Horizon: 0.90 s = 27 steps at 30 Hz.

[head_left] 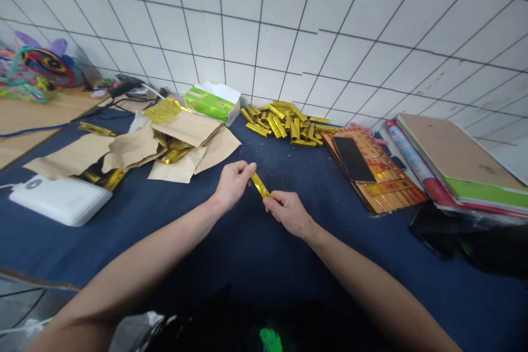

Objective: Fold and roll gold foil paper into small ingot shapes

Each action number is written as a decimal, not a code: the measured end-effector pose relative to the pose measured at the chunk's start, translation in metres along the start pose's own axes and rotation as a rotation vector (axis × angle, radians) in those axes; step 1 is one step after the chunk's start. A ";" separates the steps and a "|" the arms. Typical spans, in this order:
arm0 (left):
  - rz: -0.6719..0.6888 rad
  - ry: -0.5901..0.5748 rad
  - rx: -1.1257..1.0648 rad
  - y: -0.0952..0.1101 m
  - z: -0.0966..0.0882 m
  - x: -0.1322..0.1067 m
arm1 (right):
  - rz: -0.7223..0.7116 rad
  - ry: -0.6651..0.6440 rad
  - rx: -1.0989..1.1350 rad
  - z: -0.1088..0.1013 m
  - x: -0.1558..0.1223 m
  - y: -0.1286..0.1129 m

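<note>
1. Nearest the camera, two bare forearms (165, 256) are slanting in from either side over the near edge of the bench (350, 242), meeting toward its middle.
2. Behind them the bench is running back to a tiled wall (280, 38) and carrying everything below.
3. Toward its left end, brown paper sheets (190, 126) are lying over gold foil; toward its right end, an orange packet (383, 168) is lying flat.
4. Along the middle of the back edge, a pile of gold pieces (284, 124) is sitting loosely heaped.
5. Both hands are keeping a closed grip: the left hand (235, 181) is pinching one end of a gold strip, the right hand (291, 213) the other, thumb against fingers.
6. Between them, above or on the bench's middle (contact is hard to tell), the gold strip (260, 185) is pointing its long axis from the back left corner toward the near right one. The left hand is sitting nearer the back edge, the pile and the paper; the right hand is holding the nearer end.
</note>
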<state>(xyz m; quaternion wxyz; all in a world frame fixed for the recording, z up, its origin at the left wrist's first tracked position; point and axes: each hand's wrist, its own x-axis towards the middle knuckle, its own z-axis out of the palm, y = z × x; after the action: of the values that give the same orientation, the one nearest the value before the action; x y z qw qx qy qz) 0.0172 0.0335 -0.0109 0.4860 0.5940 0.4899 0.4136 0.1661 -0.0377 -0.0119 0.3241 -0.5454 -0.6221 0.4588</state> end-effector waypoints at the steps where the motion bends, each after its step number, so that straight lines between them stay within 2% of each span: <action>1: -0.010 -0.008 -0.012 0.000 -0.001 0.001 | -0.021 0.016 -0.029 0.000 0.000 0.000; 4: -0.075 -0.080 -0.054 0.003 -0.003 0.002 | -0.106 0.101 -0.201 0.000 0.000 0.004; 8: -0.209 -0.246 -0.130 0.015 -0.012 0.005 | -0.298 0.244 -0.647 -0.003 0.002 0.013; 11: -0.226 -0.311 -0.105 0.021 -0.020 0.008 | -0.341 0.319 -0.809 -0.006 0.003 0.017; 14: -0.079 -0.326 0.024 0.021 -0.027 0.010 | -0.227 0.349 -0.630 -0.010 0.004 0.015; 17: 0.133 -0.371 0.198 0.020 -0.031 0.010 | -0.076 0.285 -0.289 -0.014 0.005 0.011; 20: 0.229 -0.437 0.298 0.021 -0.032 0.008 | -0.028 0.222 -0.098 -0.016 0.007 0.009; 24: 0.278 -0.419 0.359 0.023 -0.030 0.004 | -0.086 0.147 -0.186 -0.016 0.007 0.007; 27: 0.270 -0.441 0.358 0.024 -0.028 0.002 | -0.160 0.171 -0.322 -0.014 0.006 0.008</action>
<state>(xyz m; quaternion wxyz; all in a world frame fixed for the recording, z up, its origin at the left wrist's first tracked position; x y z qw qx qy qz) -0.0052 0.0390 0.0179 0.4090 0.8052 0.3544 0.2424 0.1809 -0.0293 -0.0143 0.3199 -0.5758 -0.6991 0.2781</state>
